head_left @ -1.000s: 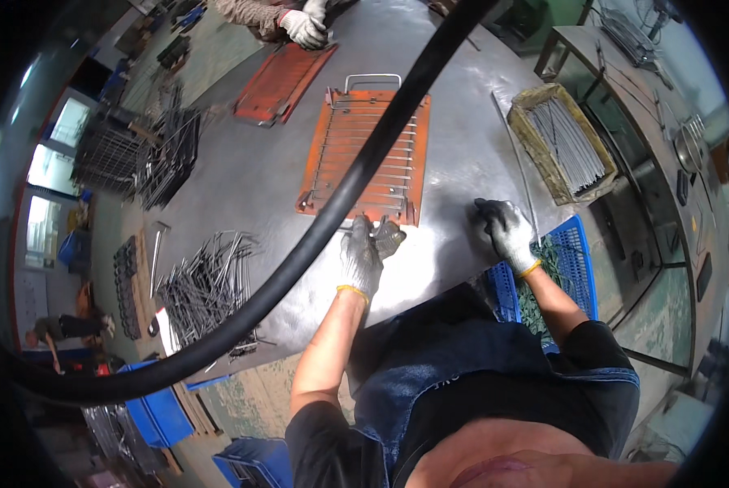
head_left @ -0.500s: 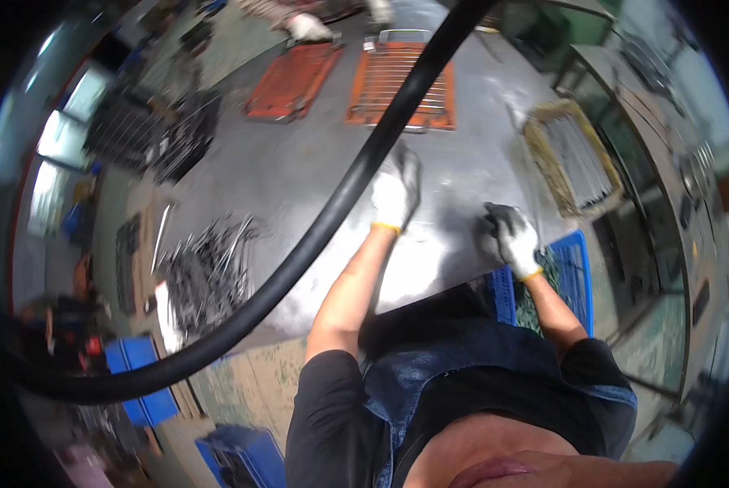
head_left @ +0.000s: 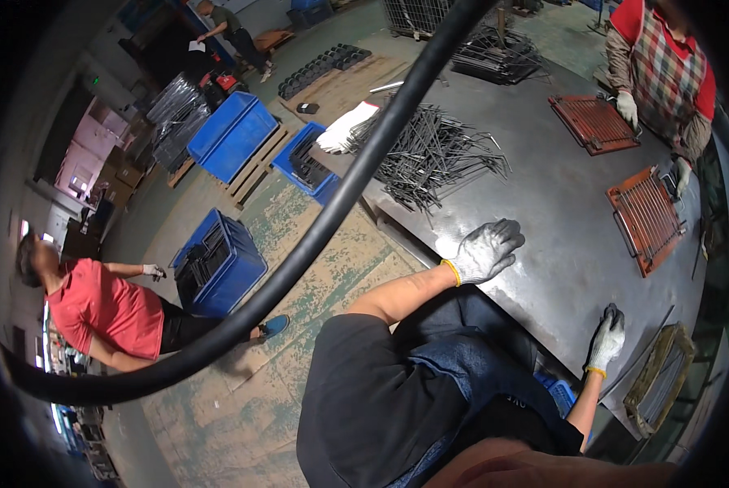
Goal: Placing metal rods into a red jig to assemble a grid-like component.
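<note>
My left hand [head_left: 489, 250], in a white knit glove with dark fingertips and a yellow cuff, is at the near edge of the grey metal table [head_left: 535, 163]. Its fingers stretch out over the surface, holding nothing. A heap of thin dark bent metal rods [head_left: 433, 154] lies just beyond it. My right hand [head_left: 607, 340], gloved alike, is farther right on the table, seen edge-on with fingers stretched out and nothing visible in it. Beside it stands a yellowish-brown lined tray [head_left: 642, 389] of grey rods. Two orange frames with metal bars, a nearer frame [head_left: 646, 220] and a farther frame [head_left: 594, 124], lie beyond.
A co-worker in a checked apron [head_left: 665, 69] has gloved hands at the orange frames. Black wire parts [head_left: 494, 55] lie at the table's far end. White gloves [head_left: 346, 128] rest by the rods. Blue crates, including a crate [head_left: 236, 264] near a person in red [head_left: 108, 313], stand left.
The view has swung to the left, bringing the rod heap and floor crates toward the middle. My left hand has come back from near the orange frames to the table's near edge.
</note>
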The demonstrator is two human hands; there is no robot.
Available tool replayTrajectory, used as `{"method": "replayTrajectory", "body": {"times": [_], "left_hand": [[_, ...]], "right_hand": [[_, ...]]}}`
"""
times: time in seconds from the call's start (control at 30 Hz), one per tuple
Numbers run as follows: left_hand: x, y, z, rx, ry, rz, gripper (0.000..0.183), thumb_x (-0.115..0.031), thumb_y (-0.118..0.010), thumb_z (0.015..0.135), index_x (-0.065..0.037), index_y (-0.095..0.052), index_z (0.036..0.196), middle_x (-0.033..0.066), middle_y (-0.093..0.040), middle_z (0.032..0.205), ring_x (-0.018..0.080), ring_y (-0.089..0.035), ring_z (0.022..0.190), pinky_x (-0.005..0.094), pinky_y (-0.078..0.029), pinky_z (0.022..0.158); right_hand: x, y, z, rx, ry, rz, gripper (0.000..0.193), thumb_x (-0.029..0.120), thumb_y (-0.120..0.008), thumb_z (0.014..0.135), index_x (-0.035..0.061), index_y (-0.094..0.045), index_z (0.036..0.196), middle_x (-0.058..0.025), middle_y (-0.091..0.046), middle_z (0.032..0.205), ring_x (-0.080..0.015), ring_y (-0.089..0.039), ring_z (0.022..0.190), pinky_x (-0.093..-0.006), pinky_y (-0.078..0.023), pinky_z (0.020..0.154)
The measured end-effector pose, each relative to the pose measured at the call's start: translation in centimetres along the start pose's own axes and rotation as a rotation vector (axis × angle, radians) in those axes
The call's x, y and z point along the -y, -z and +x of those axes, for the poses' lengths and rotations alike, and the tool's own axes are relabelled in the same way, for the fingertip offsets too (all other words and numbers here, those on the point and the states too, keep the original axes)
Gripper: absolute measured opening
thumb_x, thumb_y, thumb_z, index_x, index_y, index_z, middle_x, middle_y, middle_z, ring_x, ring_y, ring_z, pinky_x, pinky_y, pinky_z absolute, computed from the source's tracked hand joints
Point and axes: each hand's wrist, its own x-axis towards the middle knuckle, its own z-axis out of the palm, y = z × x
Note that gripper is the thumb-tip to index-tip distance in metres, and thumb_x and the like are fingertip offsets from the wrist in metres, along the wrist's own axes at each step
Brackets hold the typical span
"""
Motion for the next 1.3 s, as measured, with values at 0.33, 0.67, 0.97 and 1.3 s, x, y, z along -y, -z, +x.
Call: {"method": "replayTrajectory", "body": {"times": [0.33, 0.67, 0.97, 1.3], "left_hand": [[0.6, -1.7, 0.5, -0.179, 0.015, 0.072, 0.037, -0.021, -0.06, 0.079, -0.006, -0.053, 0.112, 0.0149, -0.049, 0.116, 0.0305, -0.05, 0.11, 0.0408, -0.043, 0.091], [0.7, -2.1, 0.2, -0.122, 0.147, 0.071, 0.044, -0.028, -0.061, 0.082, -0.008, -0.053, 0.12, 0.0151, -0.046, 0.13, 0.0313, -0.044, 0.124, 0.0418, -0.039, 0.1], [0.8, -2.2, 0.5, -0.109, 0.167, 0.026, 0.041, -0.027, -0.06, 0.083, -0.008, -0.054, 0.119, 0.0149, -0.046, 0.13, 0.0323, -0.043, 0.126, 0.0422, -0.038, 0.102], [1.1, -2.4, 0.2, -0.183, 0.154, 0.034, 0.037, -0.025, -0.058, 0.083, -0.008, -0.056, 0.116, 0.0138, -0.048, 0.126, 0.0308, -0.045, 0.123, 0.0416, -0.039, 0.099]], "right_hand": [[4.2, -2.1, 2.8, -0.026, -0.003, -0.359, 0.031, 0.029, -0.05, 0.095, 0.005, -0.064, 0.11, -0.0129, -0.068, 0.09, -0.0205, -0.064, 0.074, -0.0344, -0.049, 0.065], [3.1, -2.5, 2.9, -0.079, -0.013, -0.385, 0.037, 0.038, -0.049, 0.095, 0.0064, -0.063, 0.108, -0.0109, -0.065, 0.076, -0.0201, -0.058, 0.06, -0.035, -0.045, 0.06], [0.9, -2.5, 4.0, -0.085, -0.009, -0.17, 0.034, 0.032, -0.049, 0.096, 0.0054, -0.063, 0.113, -0.0079, -0.067, 0.09, -0.0152, -0.056, 0.064, -0.0304, -0.047, 0.064], [1.3, -2.7, 4.3, -0.032, -0.029, -0.133, 0.031, 0.028, -0.049, 0.097, 0.0044, -0.062, 0.112, -0.0042, -0.066, 0.095, -0.011, -0.056, 0.07, -0.0263, -0.046, 0.063]]}}
